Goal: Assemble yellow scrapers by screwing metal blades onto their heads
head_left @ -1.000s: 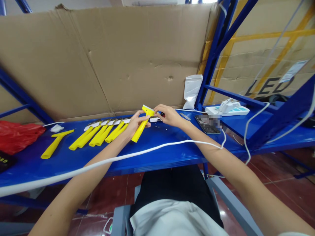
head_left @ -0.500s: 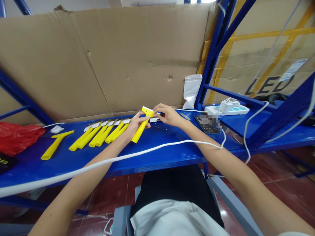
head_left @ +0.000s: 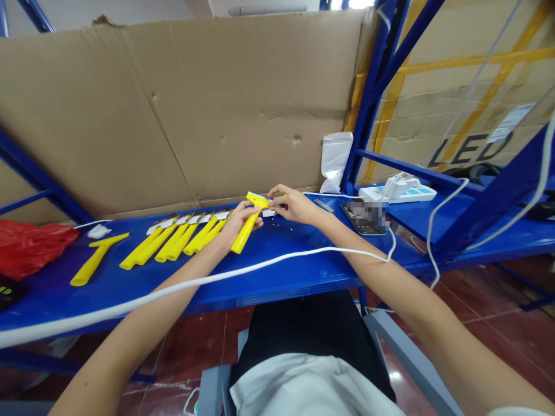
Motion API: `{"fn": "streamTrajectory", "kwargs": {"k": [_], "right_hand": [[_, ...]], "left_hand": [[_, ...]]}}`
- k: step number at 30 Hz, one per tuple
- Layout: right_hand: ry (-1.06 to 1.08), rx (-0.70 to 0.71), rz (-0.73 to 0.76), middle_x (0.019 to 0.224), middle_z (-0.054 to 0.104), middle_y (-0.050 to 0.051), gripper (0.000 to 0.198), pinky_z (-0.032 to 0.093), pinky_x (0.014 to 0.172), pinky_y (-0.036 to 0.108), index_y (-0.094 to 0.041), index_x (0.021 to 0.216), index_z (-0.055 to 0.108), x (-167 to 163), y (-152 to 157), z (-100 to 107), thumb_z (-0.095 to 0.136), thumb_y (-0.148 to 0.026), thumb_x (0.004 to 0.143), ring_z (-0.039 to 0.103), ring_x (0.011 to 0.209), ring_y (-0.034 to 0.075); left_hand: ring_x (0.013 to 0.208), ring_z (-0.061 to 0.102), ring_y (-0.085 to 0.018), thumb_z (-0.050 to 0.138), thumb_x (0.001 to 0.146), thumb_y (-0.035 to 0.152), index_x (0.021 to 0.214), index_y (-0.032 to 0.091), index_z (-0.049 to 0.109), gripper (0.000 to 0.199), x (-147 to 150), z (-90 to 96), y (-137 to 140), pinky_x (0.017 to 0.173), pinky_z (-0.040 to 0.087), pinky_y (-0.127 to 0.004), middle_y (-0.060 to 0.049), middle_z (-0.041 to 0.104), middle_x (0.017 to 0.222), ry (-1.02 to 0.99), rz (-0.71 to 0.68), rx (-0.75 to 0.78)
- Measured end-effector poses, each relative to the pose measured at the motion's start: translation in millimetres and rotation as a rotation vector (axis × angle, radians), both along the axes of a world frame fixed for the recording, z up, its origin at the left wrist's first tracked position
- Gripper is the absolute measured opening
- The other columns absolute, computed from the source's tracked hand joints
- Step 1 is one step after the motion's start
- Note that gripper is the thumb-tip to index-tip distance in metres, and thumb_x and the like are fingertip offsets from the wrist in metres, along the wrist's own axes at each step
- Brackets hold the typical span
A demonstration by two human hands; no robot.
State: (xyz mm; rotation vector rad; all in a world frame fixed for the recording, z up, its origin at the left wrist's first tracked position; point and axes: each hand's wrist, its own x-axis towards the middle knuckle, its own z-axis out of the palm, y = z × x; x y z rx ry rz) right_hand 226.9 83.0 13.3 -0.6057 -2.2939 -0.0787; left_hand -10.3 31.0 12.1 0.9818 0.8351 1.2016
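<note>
My left hand (head_left: 243,218) is closed around the neck of a yellow T-shaped scraper (head_left: 243,236). Its handle slants down toward me, and its head, edged in white, points up. At the right end of that head is my right hand (head_left: 293,205), fingers bent in a pinch. A small dark object shows partly between those fingers; its kind is hidden. To the left lie several yellow scrapers (head_left: 176,245) in a row, with white and dark pieces at their heads. Apart from them lies a single yellow scraper (head_left: 92,263).
A white cable (head_left: 269,261) runs across in front of my forearms. On the blue shelf (head_left: 277,283) are a phone (head_left: 362,219), a power strip (head_left: 418,194) and a red plastic bag (head_left: 34,245). A cardboard sheet (head_left: 243,110) stands behind.
My right fingers have shifted slightly left, closer against the scraper head. The scraper has tilted a little in my left hand. The whole view has shifted slightly.
</note>
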Motion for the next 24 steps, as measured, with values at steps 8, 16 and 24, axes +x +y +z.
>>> {"fn": "streamTrajectory", "kwargs": {"k": [8, 16, 24], "right_hand": [[0.144, 0.056, -0.031, 0.122, 0.065, 0.010, 0.017, 0.057, 0.081, 0.035, -0.023, 0.116, 0.080, 1.4, -6.0, 9.2, 0.069, -0.029, 0.104, 0.064, 0.083, 0.018], [0.281, 0.137, -0.005, 0.123, 0.051, 0.010, 0.047, 0.059, 0.070, 0.035, -0.022, 0.129, 0.063, 12.5, -39.5, 44.8, 0.067, -0.008, 0.084, 0.058, 0.076, 0.014], [0.489, 0.089, -0.001, 0.135, 0.067, 0.012, 0.035, 0.067, 0.091, 0.043, -0.028, 0.125, 0.054, 62.5, -125.0, 54.7, 0.076, -0.018, 0.100, 0.077, 0.115, 0.026]], "left_hand": [[0.059, 0.072, -0.013, 0.090, 0.074, 0.018, 0.116, 0.022, 0.061, 0.052, -1.0, 0.7, 3.6, 0.064, 0.065, -0.028, -0.005, 0.080, 0.098, 0.007, 0.003, 0.013], [0.058, 0.070, -0.013, 0.097, 0.072, 0.023, 0.110, 0.021, 0.059, 0.054, -1.4, -6.2, 3.6, 0.064, 0.064, -0.029, -0.002, 0.078, 0.091, 0.045, -0.188, 0.035], [0.061, 0.074, -0.018, 0.099, 0.075, 0.037, 0.115, 0.021, 0.059, 0.059, -0.5, -21.5, 9.7, 0.063, 0.060, -0.030, -0.004, 0.078, 0.088, 0.211, -0.394, 0.108]]}}
